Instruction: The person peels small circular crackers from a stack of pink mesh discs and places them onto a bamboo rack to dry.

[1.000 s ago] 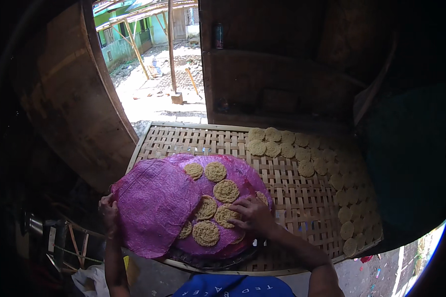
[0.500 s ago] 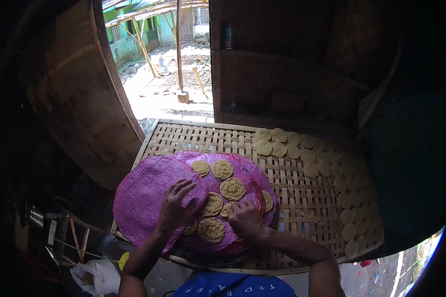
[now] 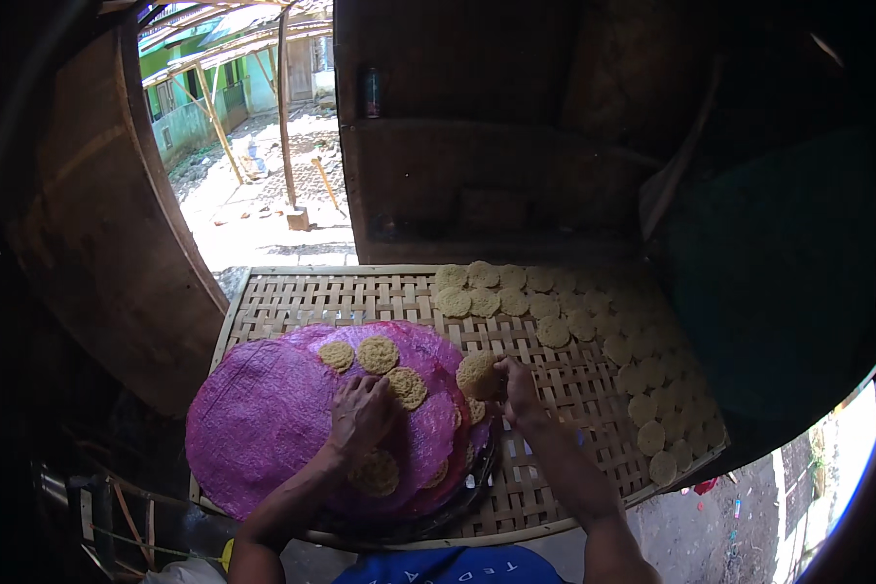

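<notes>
My right hand (image 3: 519, 387) pinches a round, flat tan cracker (image 3: 477, 376), rough and coiled like noodles, and holds it raised at the right edge of the pink plastic sheets (image 3: 253, 419). My left hand (image 3: 362, 414) lies on those sheets. Its fingers are bent, with the tips at the left edge of another cracker (image 3: 408, 388); what they grip, if anything, is hidden. Two more crackers lie farther back, one being a larger cracker (image 3: 378, 354). Near my left forearm is a shaded cracker (image 3: 375, 473). Others at the right are partly covered by pink sheet.
A woven bamboo rack (image 3: 540, 467) with a pale frame carries the sheets. Rows of crackers (image 3: 485, 304) cover its far right and right side. Beyond stand a dark wooden wall (image 3: 496, 165) and an open doorway. A white bag (image 3: 187, 572) sits low at the left.
My right hand has moved from a cracker on the sheet to the sheet's right edge, now with a cracker lifted. My left fingers have closed in at another cracker. The view has shifted.
</notes>
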`<action>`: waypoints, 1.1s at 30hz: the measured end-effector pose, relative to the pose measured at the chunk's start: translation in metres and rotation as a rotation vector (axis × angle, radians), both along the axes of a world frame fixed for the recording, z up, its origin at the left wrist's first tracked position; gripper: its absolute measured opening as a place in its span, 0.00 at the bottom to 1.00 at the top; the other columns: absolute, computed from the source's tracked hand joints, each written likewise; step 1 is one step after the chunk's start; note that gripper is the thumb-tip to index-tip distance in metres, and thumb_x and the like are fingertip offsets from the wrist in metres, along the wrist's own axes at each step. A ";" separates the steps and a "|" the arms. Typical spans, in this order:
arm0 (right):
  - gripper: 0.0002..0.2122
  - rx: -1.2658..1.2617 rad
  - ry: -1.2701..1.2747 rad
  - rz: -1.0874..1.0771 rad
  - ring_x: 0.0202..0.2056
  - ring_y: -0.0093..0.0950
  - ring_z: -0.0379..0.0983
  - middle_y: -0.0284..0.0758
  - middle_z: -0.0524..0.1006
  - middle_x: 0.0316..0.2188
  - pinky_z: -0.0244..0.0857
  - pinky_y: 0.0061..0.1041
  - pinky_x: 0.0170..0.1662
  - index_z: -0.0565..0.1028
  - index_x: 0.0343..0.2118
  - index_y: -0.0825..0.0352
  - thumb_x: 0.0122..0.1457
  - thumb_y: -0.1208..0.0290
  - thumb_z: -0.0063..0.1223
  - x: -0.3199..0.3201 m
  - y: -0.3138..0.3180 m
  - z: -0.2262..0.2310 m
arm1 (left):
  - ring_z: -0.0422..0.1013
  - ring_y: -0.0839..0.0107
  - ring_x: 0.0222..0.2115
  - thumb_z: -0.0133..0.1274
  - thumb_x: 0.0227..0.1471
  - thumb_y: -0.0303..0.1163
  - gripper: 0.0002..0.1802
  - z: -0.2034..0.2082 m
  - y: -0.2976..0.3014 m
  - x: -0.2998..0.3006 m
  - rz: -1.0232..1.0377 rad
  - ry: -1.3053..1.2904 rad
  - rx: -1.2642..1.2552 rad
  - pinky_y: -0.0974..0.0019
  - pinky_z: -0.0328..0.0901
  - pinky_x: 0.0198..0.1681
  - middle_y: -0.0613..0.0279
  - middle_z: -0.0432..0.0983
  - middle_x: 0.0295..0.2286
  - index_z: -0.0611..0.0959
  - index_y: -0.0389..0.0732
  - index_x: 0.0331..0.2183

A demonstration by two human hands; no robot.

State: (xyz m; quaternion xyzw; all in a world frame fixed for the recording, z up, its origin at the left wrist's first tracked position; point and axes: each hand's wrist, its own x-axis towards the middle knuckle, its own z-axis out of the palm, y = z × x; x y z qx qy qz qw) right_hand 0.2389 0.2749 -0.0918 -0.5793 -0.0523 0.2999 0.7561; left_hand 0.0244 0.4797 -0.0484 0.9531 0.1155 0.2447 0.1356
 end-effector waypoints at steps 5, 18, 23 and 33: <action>0.15 -0.245 -0.384 -0.121 0.38 0.31 0.76 0.37 0.76 0.36 0.69 0.29 0.43 0.72 0.42 0.70 0.51 0.70 0.53 0.054 -0.006 0.001 | 0.70 0.53 0.41 0.58 0.45 0.36 0.19 0.004 -0.001 0.015 0.066 0.085 -0.130 0.52 0.65 0.44 0.53 0.74 0.37 0.78 0.41 0.41; 0.20 -0.981 -1.172 -0.139 0.47 0.45 0.71 0.46 0.74 0.42 0.67 0.40 0.48 0.73 0.47 0.66 0.51 0.66 0.56 0.114 -0.018 0.006 | 0.71 0.60 0.29 0.55 0.41 0.22 0.19 0.002 -0.007 0.038 0.079 -0.114 -0.657 0.58 0.66 0.32 0.57 0.71 0.26 0.77 0.40 0.40; 0.20 -0.985 -1.319 -0.307 0.47 0.45 0.70 0.45 0.73 0.42 0.68 0.40 0.47 0.72 0.49 0.65 0.53 0.63 0.56 0.089 -0.016 0.006 | 0.68 0.62 0.27 0.55 0.42 0.22 0.18 0.002 -0.016 0.050 -0.029 -0.176 -0.686 0.59 0.66 0.31 0.58 0.68 0.27 0.75 0.38 0.40; 0.22 0.146 0.297 0.320 0.31 0.26 0.77 0.34 0.79 0.31 0.73 0.28 0.31 0.76 0.39 0.69 0.64 0.49 0.45 0.014 0.007 0.012 | 0.71 0.55 0.41 0.60 0.44 0.26 0.23 0.024 -0.079 0.096 -0.466 -0.263 -0.528 0.59 0.68 0.43 0.51 0.70 0.40 0.74 0.37 0.45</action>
